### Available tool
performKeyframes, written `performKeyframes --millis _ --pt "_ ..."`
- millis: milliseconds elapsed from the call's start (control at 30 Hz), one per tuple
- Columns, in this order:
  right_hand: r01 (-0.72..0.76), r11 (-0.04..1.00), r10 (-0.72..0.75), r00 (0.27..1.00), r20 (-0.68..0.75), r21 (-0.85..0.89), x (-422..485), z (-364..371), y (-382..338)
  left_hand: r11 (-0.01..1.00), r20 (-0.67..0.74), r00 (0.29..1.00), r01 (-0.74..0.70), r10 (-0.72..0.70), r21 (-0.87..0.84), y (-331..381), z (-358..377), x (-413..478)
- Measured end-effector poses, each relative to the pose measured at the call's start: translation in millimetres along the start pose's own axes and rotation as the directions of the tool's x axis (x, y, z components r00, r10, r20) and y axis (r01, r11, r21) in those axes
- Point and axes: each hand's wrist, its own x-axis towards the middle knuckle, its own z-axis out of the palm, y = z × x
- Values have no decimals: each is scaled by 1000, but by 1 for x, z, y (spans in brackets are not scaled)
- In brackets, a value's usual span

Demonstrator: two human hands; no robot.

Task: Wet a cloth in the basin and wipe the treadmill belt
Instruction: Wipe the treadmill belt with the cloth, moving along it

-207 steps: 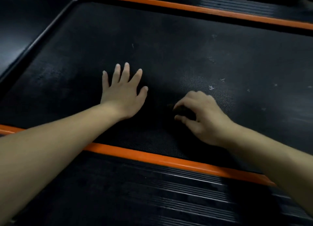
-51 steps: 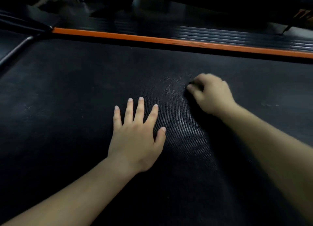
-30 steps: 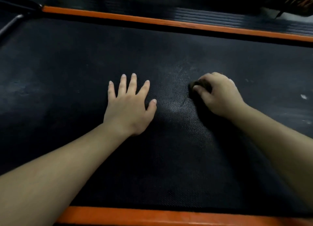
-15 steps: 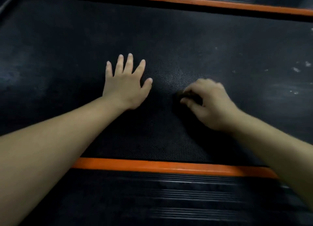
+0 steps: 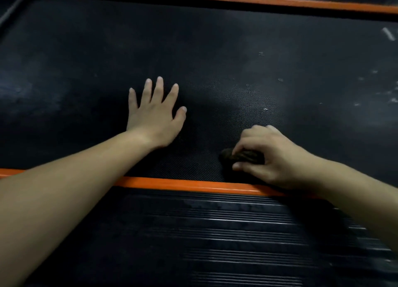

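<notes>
The black textured treadmill belt (image 5: 215, 60) fills the upper half of the view. My left hand (image 5: 155, 114) lies flat on it, palm down, fingers spread, holding nothing. My right hand (image 5: 271, 157) is closed on a small dark bunched cloth (image 5: 237, 156), pressing it onto the belt close to the near orange edge strip (image 5: 172, 183). Only the cloth's left end shows beyond my fingers. White specks and dusty smears mark the belt to the right (image 5: 366, 93) and a pale dusty patch lies at the left. No basin is in view.
A black ribbed side rail (image 5: 215, 233) runs along the near side below the orange strip. A second orange strip (image 5: 258, 0) borders the belt's far side, with another ribbed rail beyond it. A dark metal bar (image 5: 13, 9) slants at the top left.
My right hand has dragged the cloth back from the belt's far part toward the near orange strip. The left hand has stayed flat on the belt. The view has tilted down.
</notes>
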Motion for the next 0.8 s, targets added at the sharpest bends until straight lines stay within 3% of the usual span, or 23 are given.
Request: performKeyframes --millis 100,233,433,633,700,800 --pt "21 997 -25 998 -53 -68 -1 -9 16 1000 5 1000 7 -7 -10 1 -2 -1" --pt "-78 992 56 976 -209 -97 3 -14 35 1000 18 1000 11 -11 -27 4 -3 -2" --pt "14 998 -21 995 -101 -66 -11 -6 29 997 -13 999 -41 41 -58 19 -5 5" --pt "-302 949 248 896 -369 -95 47 -19 64 993 -11 996 -88 88 -73 37 -5 22" --pt "-243 962 188 922 -339 -126 40 -10 49 993 -34 995 -95 93 -75 36 -4 27" --pt "-47 988 22 986 -168 -147 24 -3 27 993 -63 992 -109 105 -55 31 -5 37"
